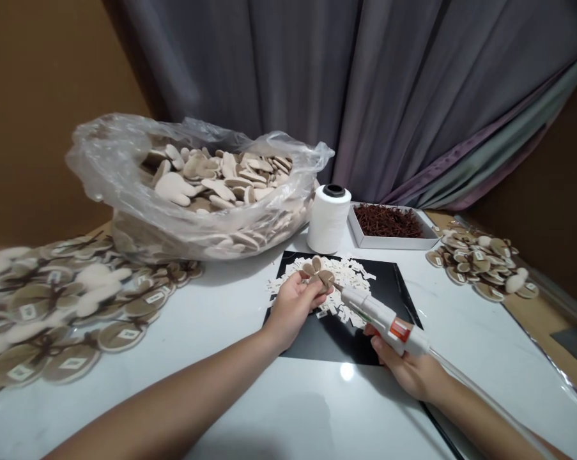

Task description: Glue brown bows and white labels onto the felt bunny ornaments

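Observation:
My left hand [295,303] pinches a small brown padded fabric piece [325,278] with rounded, ear-like lobes. My right hand [407,367] is wrapped around a white hot glue gun [374,313] with an orange-red part on its side. The gun's nozzle points left and is at or very near the fabric piece; I cannot tell if they touch. A long, clear glue stick [465,383] runs out of the gun's back. Below both hands, many small white labels [350,275] lie scattered on a black mat [312,345].
A clear plastic bag [202,227] full of brown-and-cream padded pieces stands behind on the white table [211,345]. A white thread cone [329,220] and a white box [393,243] of dark red-brown bows stand nearby. Labelled pieces lie in a left pile [72,300] and a right pile [482,262].

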Demonstrator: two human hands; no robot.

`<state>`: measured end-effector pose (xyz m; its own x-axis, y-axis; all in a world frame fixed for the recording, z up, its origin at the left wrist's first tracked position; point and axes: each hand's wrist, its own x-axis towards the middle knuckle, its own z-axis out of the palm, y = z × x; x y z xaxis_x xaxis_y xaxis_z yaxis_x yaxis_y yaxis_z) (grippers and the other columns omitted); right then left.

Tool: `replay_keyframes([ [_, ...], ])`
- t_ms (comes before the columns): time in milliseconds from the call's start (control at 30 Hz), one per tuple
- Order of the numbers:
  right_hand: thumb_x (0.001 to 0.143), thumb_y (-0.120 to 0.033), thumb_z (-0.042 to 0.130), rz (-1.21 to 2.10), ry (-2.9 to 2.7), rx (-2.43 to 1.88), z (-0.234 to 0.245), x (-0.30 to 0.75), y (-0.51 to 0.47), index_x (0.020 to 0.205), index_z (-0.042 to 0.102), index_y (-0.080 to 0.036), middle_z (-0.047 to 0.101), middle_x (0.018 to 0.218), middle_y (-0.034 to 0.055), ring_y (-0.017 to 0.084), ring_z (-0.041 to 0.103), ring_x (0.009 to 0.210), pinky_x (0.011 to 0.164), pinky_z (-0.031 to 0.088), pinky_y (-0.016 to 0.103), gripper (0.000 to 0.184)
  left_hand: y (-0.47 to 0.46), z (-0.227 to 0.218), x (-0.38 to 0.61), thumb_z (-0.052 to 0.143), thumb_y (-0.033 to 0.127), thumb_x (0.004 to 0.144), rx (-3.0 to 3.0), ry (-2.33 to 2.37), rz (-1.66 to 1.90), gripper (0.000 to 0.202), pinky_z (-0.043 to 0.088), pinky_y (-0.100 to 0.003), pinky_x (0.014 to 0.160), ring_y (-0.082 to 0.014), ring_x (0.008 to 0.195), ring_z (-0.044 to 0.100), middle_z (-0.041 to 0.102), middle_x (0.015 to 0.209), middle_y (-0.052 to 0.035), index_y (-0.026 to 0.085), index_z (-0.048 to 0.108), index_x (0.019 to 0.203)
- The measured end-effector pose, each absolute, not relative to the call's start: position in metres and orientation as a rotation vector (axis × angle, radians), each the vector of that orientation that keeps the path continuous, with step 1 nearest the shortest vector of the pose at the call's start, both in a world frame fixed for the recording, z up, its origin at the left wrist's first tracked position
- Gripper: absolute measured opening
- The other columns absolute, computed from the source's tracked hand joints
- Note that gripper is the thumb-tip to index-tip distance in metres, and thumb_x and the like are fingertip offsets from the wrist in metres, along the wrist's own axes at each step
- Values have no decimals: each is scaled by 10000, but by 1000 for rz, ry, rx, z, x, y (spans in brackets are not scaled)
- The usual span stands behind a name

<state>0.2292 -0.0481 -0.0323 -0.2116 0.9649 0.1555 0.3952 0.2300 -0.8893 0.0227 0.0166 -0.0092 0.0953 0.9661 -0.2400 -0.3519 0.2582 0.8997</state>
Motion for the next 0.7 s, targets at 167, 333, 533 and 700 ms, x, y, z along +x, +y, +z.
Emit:
replay_keyframes([
  [167,877,-382,485,929,-1816,-1288,-33,232,-49,877,616,-187,539,546,-6,143,526,466,450,457,241,234,17,-11,24,624,189,813,793,978,1137,167,522,-146,688,-95,783,675,715,912,-60,142,590,970],
  [333,871,-367,496,915,-1840,-1288,-30,232,-48,871,618,-185,534,535,-10,145,537,467,438,449,239,219,18,-11,25,623,185,808,788,990,1126,175,527,-168,704,-107,791,674,716,917,-69,139,592,974],
  [533,872,-359,501,936,-1820,-1309,-30,233,-49,883,625,-181,547,530,-7,154,560,494,451,460,239,217,18,-12,24,633,189,801,785,981,1136,162,531,-201,744,-111,781,669,711,901,-57,146,596,952],
  [700,871,-357,499,926,-1829,-1322,-30,232,-49,862,612,-183,543,536,-12,142,538,476,456,464,240,207,18,-11,25,635,186,799,782,989,1133,167,524,-190,727,-108,783,666,709,879,-49,152,592,957],
])
